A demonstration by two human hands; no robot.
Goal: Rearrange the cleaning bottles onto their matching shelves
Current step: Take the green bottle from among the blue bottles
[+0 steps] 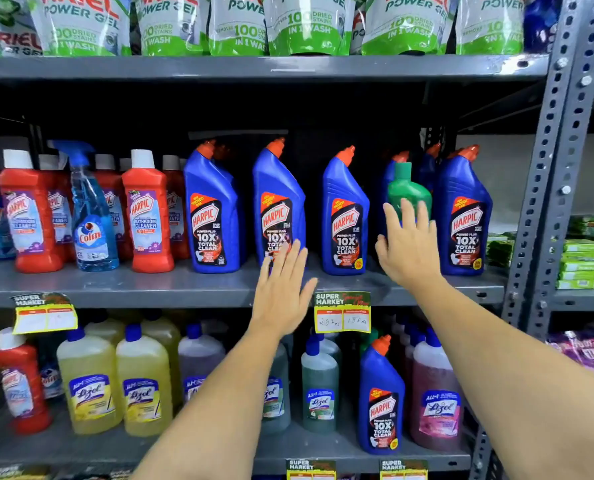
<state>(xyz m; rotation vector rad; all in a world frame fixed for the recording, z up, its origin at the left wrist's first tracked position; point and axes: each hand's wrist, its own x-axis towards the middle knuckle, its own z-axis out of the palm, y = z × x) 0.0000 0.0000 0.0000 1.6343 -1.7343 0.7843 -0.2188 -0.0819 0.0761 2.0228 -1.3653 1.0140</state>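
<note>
- Head view: my right hand is spread flat, fingers against a green bottle standing among blue bottles on the middle shelf; no closed grip.
- My left hand is wide open, empty, in front of a blue bottle.
- A lone blue bottle stands on the lower shelf, among yellow bottles and others.

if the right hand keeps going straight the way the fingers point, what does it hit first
Most likely the green bottle: the right hand is open with its fingertips overlapping the bottle's lower body. Whether they touch yet is unclear from this view.
</note>
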